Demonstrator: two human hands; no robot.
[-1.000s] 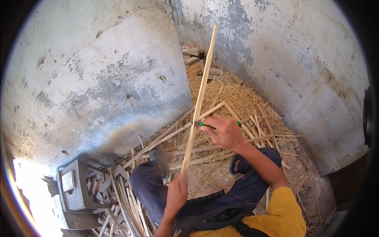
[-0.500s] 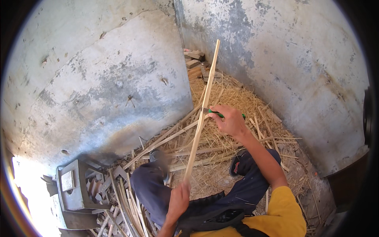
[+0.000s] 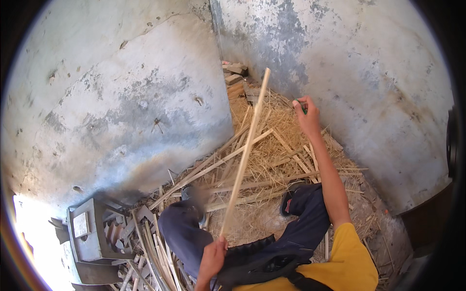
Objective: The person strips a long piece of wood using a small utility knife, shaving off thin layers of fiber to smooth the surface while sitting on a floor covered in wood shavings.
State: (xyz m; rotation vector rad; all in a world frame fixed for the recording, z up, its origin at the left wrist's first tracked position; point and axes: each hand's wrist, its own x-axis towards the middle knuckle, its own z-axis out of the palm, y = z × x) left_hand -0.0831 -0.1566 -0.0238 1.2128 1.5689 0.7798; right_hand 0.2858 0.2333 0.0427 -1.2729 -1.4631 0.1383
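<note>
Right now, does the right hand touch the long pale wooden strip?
No, a visible gap separates the right hand from the strip.

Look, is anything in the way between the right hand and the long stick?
Nothing visible: just a gap, with straw underneath, between the right hand and the long stick. The left hand holds its lower end.

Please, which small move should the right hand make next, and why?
Probably, bring the right hand over to the pale strip: its fingers hold a green object apart from the strip, while the left hand grips the strip's lower end.
</note>
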